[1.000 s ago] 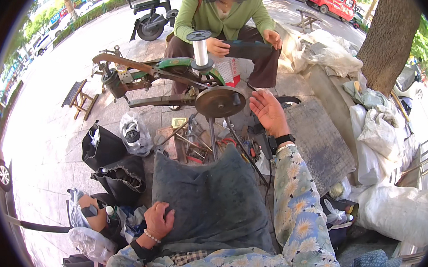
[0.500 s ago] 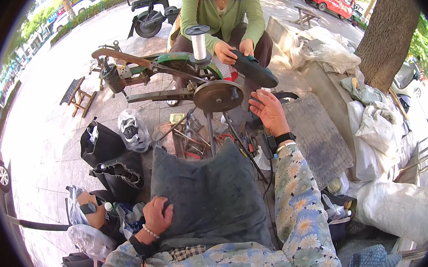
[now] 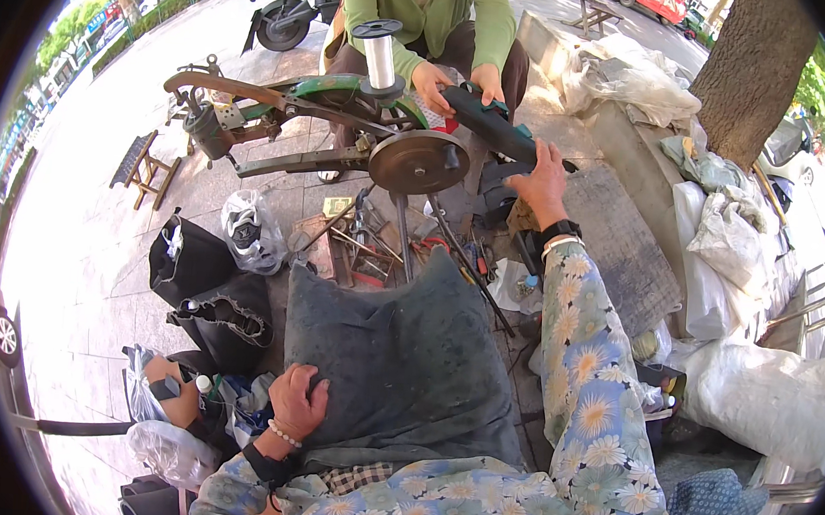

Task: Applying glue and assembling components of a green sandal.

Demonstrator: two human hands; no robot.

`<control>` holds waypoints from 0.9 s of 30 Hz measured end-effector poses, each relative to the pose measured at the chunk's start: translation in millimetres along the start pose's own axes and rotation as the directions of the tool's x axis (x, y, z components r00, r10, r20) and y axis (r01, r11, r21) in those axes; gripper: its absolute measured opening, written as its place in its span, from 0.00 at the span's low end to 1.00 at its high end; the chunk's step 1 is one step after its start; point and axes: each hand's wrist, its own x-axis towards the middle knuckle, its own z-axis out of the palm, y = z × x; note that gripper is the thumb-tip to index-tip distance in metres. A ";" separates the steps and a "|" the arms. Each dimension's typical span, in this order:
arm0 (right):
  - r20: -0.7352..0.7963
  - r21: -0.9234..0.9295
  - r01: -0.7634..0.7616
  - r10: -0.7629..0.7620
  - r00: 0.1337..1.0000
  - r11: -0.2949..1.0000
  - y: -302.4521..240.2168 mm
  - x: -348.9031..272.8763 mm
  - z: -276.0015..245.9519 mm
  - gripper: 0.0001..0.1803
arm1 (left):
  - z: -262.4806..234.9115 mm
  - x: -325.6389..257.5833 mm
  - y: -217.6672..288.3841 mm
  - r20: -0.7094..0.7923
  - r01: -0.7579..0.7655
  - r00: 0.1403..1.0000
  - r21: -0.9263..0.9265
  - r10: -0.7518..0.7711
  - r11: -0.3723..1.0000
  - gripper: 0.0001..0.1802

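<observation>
A person in a green top sits across from me, both hands (image 3: pixel 458 86) on a dark shoe (image 3: pixel 489 121) with teal trim. My right hand (image 3: pixel 544 185) reaches up to the shoe's near end, thumb and fingers apart; whether the fingertips touch it I cannot tell. My left hand (image 3: pixel 297 400) rests at the left edge of a dark grey cushion (image 3: pixel 406 353) on my lap, fingers loosely curled with nothing visible in them. Between us stands a hand-cranked sewing machine (image 3: pixel 289 105) with a round wheel (image 3: pixel 419 162) and a spool of pale thread (image 3: pixel 378 59).
Below the machine lies a tray of tools (image 3: pixel 365 254). Black bags (image 3: pixel 221 325) and a clear plastic bag (image 3: pixel 250 232) stand at left, by a small folding stool (image 3: pixel 146 170). A flat board (image 3: pixel 614 243) and white sacks (image 3: pixel 766 397) lie at right, near a tree trunk (image 3: pixel 756 71).
My right hand has moved right and slightly up, its fingers now pointing up beside the shoe's end. The shoe has turned in the other person's hands. My left hand stays on the cushion.
</observation>
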 end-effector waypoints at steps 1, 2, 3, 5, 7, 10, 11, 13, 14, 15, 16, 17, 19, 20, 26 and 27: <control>0.005 -0.029 -0.056 0.056 0.998 0.998 2.7 3.9 3.4 0.47 | -0.1 0.2 0.3 -0.004 -0.007 1.000 0.022 0.007 1.000 0.14; -0.006 -0.079 -0.127 0.127 0.992 0.989 6.8 7.9 6.2 0.48 | -0.2 0.6 0.5 0.019 -0.003 1.000 0.043 0.002 0.999 0.14; 0.011 -0.057 -0.109 0.110 0.994 0.992 11.5 11.7 8.4 0.48 | -0.3 0.8 0.6 -0.008 -0.012 1.000 0.046 0.012 0.999 0.14; -0.059 -0.079 -0.099 0.095 0.994 0.992 20.1 18.1 12.3 0.40 | -0.9 1.0 0.5 0.034 0.027 0.999 0.043 -0.029 0.999 0.15; 0.003 -0.095 -0.067 0.068 0.998 0.993 29.4 25.2 7.8 0.34 | -1.2 1.3 -0.5 0.004 0.019 1.000 0.037 -0.019 0.999 0.14; 0.079 -0.196 0.090 -0.076 0.994 0.976 39.2 20.4 -7.9 0.17 | -0.4 3.0 -2.9 -0.002 0.015 1.000 0.025 -0.015 1.000 0.14; 0.091 -0.147 0.158 -0.146 0.985 0.976 41.2 15.7 -16.1 0.16 | -0.2 3.9 -3.4 0.020 0.027 0.999 0.026 -0.027 0.999 0.14; 0.042 -0.070 0.258 -0.256 0.966 0.964 43.0 -0.7 -33.5 0.15 | -1.4 6.0 -2.7 0.011 0.023 1.000 0.018 -0.024 1.000 0.14; 0.062 -0.056 0.278 -0.274 0.960 0.959 43.6 -12.2 -43.7 0.15 | -2.7 7.6 -1.0 0.044 0.037 0.998 0.010 -0.037 0.999 0.14; 0.021 -0.027 0.308 -0.308 0.951 0.951 44.5 -24.7 -56.8 0.16 | -4.6 10.2 1.2 0.056 0.038 0.998 -0.013 -0.037 0.999 0.14; -0.036 -0.020 0.327 -0.327 0.944 0.945 44.3 -37.7 -70.1 0.16 | -7.8 13.6 4.1 0.036 0.033 0.999 -0.013 -0.032 0.999 0.14; -0.015 -0.008 0.336 -0.337 0.942 0.942 42.2 -52.4 -82.2 0.16 | -12.4 17.5 7.8 0.073 0.026 0.997 -0.019 -0.025 0.999 0.14; -0.127 0.016 0.224 -0.220 0.967 0.975 33.9 -85.9 -106.7 0.18 | -27.8 24.0 17.9 0.278 0.146 0.951 -0.029 -0.132 0.989 0.18; -0.112 0.020 0.252 -0.249 0.962 0.967 26.7 -105.1 -118.2 0.18 | -36.6 27.6 23.8 0.250 0.114 0.963 -0.043 -0.100 0.993 0.18; -0.115 0.430 0.183 -0.148 0.982 0.884 -46.9 -220.7 -158.4 0.17 | -64.3 43.2 66.5 0.546 0.340 0.837 -0.478 -0.030 0.810 0.41; -0.104 0.475 0.223 -0.197 0.975 0.851 -62.1 -232.1 -156.9 0.16 | -61.3 43.7 74.8 0.558 0.418 0.828 -0.560 -0.047 0.715 0.45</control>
